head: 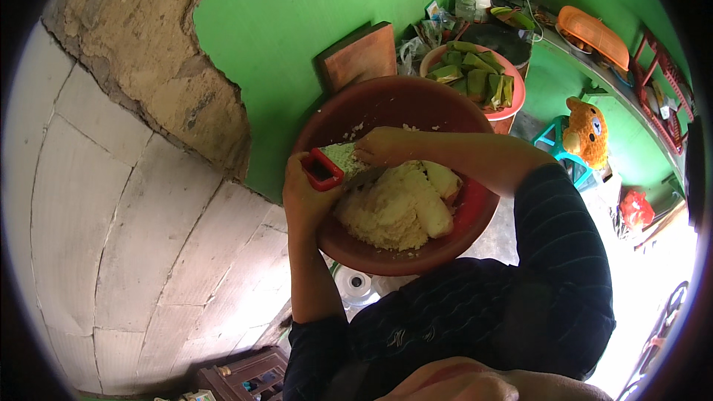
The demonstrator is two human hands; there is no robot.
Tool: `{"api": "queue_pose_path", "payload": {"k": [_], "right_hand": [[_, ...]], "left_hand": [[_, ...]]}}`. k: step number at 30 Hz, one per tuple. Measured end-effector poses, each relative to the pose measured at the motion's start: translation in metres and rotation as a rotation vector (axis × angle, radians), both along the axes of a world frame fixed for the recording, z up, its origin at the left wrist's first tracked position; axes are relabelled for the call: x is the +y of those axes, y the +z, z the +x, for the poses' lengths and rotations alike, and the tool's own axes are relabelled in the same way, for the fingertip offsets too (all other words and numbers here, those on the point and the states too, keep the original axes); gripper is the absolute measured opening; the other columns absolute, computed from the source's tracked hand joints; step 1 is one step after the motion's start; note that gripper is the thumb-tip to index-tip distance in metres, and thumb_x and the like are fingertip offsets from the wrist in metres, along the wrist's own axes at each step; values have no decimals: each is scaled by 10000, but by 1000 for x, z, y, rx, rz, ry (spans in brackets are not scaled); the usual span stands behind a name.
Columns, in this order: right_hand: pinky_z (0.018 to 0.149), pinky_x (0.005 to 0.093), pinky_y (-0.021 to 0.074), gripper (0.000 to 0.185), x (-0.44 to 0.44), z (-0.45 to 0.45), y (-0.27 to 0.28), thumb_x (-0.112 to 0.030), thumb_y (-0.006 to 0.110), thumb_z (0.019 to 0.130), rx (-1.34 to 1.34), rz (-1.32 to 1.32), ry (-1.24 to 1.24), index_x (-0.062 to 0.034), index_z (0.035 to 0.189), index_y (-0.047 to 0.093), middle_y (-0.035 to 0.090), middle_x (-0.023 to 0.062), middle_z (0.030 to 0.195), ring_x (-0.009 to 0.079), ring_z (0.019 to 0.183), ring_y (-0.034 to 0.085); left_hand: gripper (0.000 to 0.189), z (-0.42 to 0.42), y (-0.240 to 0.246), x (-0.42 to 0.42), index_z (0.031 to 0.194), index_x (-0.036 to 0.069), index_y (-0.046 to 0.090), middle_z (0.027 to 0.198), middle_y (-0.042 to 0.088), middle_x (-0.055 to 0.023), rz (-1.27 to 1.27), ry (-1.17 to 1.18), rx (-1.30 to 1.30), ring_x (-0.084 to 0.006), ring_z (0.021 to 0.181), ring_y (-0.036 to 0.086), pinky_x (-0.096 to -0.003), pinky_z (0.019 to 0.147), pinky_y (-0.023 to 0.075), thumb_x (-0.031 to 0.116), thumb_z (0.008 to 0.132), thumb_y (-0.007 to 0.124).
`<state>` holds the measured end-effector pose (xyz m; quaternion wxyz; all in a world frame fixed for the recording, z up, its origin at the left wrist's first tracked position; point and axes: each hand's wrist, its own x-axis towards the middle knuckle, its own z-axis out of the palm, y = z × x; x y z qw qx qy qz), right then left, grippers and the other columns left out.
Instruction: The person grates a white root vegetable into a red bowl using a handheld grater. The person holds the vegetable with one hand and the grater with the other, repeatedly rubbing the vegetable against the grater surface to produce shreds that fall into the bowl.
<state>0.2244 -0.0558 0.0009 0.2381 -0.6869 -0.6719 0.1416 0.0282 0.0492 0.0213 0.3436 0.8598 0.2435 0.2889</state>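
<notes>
A wide reddish-brown plastic basin (409, 94) stands before me. My left hand (305, 192) grips a grater (341, 157) by its red plastic end, holding it tilted over the basin. Against the grater's metal face, flecked with pale shreds, my right hand (384, 146) lies with curled fingers; whatever may be under the palm is hidden. Below both hands is a heap of finely grated pale root (384, 214), probably cassava. Peeled whole pieces of the root (433, 209) rest on the right side of the heap.
Behind the basin, a pink basin (518, 94) holds several leaf-wrapped parcels (477, 81). A wooden board (362, 55) leans on the green wall. To the right are a dark pan (496, 42), an orange basket (595, 36) on a counter, and a plush bear (590, 132) on a turquoise stool (582, 175).
</notes>
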Motion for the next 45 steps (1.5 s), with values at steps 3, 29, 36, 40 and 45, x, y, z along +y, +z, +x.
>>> {"api": "queue_pose_path", "payload": {"k": [3, 29, 36, 40, 45], "right_hand": [[745, 481, 447, 334, 2, -3, -5, -276, 444, 908, 53, 6, -67, 9, 849, 608, 601, 248, 791, 426, 779, 580], [730, 481, 490, 284, 7, 0, -18, -241, 488, 821, -226, 88, -66, -4, 783, 639, 633, 217, 805, 396, 771, 618], [717, 470, 497, 278, 13, -1, -26, -239, 478, 828, -190, -100, -262, -22, 792, 648, 636, 212, 817, 383, 781, 622], [710, 470, 490, 295, 10, -22, -28, -244, 452, 849, -145, 135, -216, -16, 790, 630, 627, 218, 811, 384, 765, 617], [675, 472, 496, 263, 12, -12, -25, -231, 490, 815, -293, 61, -122, -6, 797, 624, 629, 223, 805, 379, 763, 628]], "left_hand": [[695, 1, 6, -4, 1138, 31, 464, 1110, 555, -173, 12, 10, 23, -327, 1034, 565, -389, 866, 465, 191, 551, 800], [668, 3, -10, 6, 1110, 17, 471, 1063, 578, -163, 216, 10, -26, -290, 987, 587, -367, 835, 473, 177, 563, 820], [698, 1, -4, 4, 1126, 12, 460, 1075, 574, -163, 173, -38, -21, -290, 1001, 580, -369, 851, 466, 140, 542, 819], [711, 1, -7, 7, 1130, 23, 458, 1097, 553, -168, 104, -42, -14, -317, 1019, 563, -388, 865, 457, 142, 525, 812], [727, 1, -5, 4, 1142, 30, 453, 1107, 544, -173, 97, -24, -1, -334, 1017, 559, -398, 865, 454, 162, 522, 808]]}}
